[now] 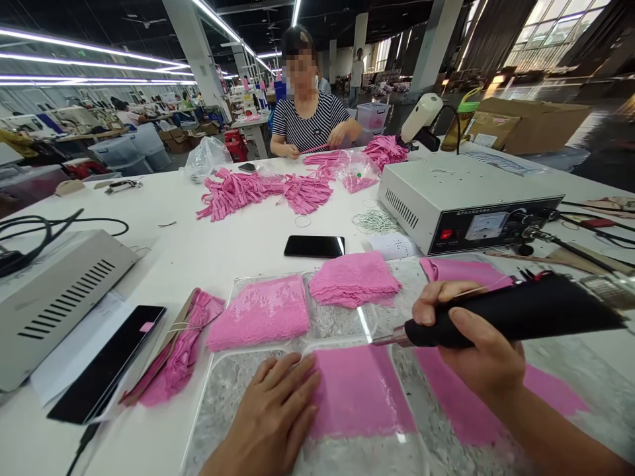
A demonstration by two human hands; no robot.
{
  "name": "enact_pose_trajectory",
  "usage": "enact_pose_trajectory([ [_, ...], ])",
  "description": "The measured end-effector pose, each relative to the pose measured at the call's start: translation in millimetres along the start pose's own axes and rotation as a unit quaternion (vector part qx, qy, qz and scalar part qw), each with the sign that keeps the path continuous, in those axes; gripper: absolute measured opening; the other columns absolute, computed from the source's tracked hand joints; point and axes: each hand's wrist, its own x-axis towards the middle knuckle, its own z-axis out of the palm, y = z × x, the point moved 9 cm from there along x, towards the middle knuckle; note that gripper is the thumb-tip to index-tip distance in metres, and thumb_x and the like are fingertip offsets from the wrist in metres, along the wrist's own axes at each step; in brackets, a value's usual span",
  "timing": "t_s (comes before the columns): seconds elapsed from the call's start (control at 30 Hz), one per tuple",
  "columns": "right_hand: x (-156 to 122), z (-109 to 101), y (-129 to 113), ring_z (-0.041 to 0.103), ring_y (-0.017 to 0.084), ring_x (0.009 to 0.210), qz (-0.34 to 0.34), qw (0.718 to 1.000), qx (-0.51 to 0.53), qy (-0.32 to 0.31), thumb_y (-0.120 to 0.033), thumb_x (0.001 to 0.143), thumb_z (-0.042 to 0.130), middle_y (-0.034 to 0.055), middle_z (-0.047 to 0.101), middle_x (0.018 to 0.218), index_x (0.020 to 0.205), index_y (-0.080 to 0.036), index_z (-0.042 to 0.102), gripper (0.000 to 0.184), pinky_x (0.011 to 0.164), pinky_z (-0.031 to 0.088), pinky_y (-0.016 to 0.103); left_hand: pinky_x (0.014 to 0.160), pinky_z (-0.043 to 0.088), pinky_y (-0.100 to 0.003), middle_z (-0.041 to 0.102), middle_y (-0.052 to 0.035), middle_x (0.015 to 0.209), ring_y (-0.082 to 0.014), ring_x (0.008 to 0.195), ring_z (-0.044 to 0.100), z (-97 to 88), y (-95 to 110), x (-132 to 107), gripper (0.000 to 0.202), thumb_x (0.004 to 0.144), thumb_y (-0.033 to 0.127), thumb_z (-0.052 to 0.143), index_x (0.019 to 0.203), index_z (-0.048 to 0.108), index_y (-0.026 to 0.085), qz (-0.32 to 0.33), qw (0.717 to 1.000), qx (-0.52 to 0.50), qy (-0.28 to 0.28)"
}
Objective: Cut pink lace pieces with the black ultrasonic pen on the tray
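My right hand (483,350) is wrapped round a black handheld ultrasonic tool (516,311) whose metal tip points left. That tip is at the upper edge of a pink fabric piece (360,396); whether it touches cannot be made out. A clear plastic template (218,383) with rounded cut-outs lies over the marbled board. My left hand (270,420) rests flat at the fabric's left side, fingers stretched out. Behind the template's middle are two stacks of pink lace, a left stack (265,311) and a right stack (354,277). More pink fabric (456,396) lies partly beneath my right forearm.
A grey control box (466,198) with a dial stands at the right, a second grey box (59,297) at the left. Phones, one black (314,246), pink strap bundles (268,192) and a tied pink bundle (178,350) lie about. Opposite sits a person in stripes (312,122).
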Motion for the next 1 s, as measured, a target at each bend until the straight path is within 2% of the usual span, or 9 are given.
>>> enact_pose_trajectory([
  [0.2, 0, -23, -6, 0.055, 0.014, 0.058, 0.002, 0.999, -0.014, 0.049, -0.029, 0.074, 0.07, 0.002, 0.057, 0.076, 0.079, -0.022, 0.068, 0.009, 0.052, 0.051, 0.03, 0.097, 0.037, -0.041, 0.059, -0.0061, 0.133, -0.025, 0.12, 0.052, -5.5, 4, 3, 0.031, 0.096, 0.016, 0.042, 0.12, 0.062, 0.015, 0.023, 1.0, -0.009, 0.011],
  [0.33, -2, -22, -3, 0.055, 0.013, 0.057, 0.0, 0.999, -0.01, 0.049, -0.028, 0.075, 0.069, 0.0019, 0.057, 0.077, 0.079, -0.021, 0.067, 0.008, 0.053, 0.05, 0.03, 0.098, 0.036, -0.038, 0.061, -0.0055, 0.131, -0.0226, 0.119, 0.053, -10.5, 6, 5, 0.032, 0.097, 0.015, 0.039, 0.119, 0.063, 0.016, 0.034, 0.999, -0.014, 0.017],
  [0.67, 0, -21, -3, 0.056, 0.014, 0.057, -0.004, 0.999, -0.024, 0.025, -0.028, 0.077, 0.07, 0.0018, 0.058, 0.076, 0.078, -0.022, 0.067, 0.006, 0.054, 0.051, 0.032, 0.094, 0.043, -0.036, 0.062, -0.0074, 0.129, -0.0232, 0.116, 0.057, -9.3, 6, 8, 0.032, 0.095, 0.017, 0.043, 0.12, 0.062, 0.015, 0.047, 0.999, 0.007, 0.009],
  [0.87, 0, -29, -8, 0.055, 0.013, 0.057, -0.006, 0.999, -0.004, 0.05, -0.03, 0.074, 0.07, 0.0012, 0.057, 0.076, 0.08, -0.022, 0.068, 0.01, 0.052, 0.051, 0.029, 0.094, 0.045, -0.036, 0.064, -0.0088, 0.125, -0.0226, 0.115, 0.058, -10.6, 9, 8, 0.031, 0.095, 0.017, 0.043, 0.119, 0.062, 0.016, 0.033, 0.999, -0.006, -0.001],
  [0.93, -1, -34, -10, 0.054, 0.012, 0.054, 0.008, 0.998, 0.009, 0.057, -0.031, 0.072, 0.072, 0.0011, 0.057, 0.076, 0.078, -0.021, 0.067, 0.013, 0.051, 0.05, 0.028, 0.095, 0.043, -0.035, 0.068, -0.0072, 0.119, -0.0205, 0.112, 0.059, -14.4, 18, 14, 0.029, 0.097, 0.018, 0.041, 0.114, 0.065, 0.016, 0.024, 0.999, -0.023, 0.031],
  [1.0, -4, -37, -10, 0.054, 0.011, 0.052, 0.024, 0.998, 0.017, 0.052, -0.032, 0.07, 0.073, 0.0009, 0.057, 0.073, 0.076, -0.02, 0.068, 0.014, 0.049, 0.05, 0.028, 0.096, 0.041, -0.032, 0.071, -0.0046, 0.111, -0.0178, 0.109, 0.06, -20.3, 33, 21, 0.03, 0.1, 0.022, 0.039, 0.106, 0.067, 0.017, 0.026, 0.995, -0.042, 0.091],
])
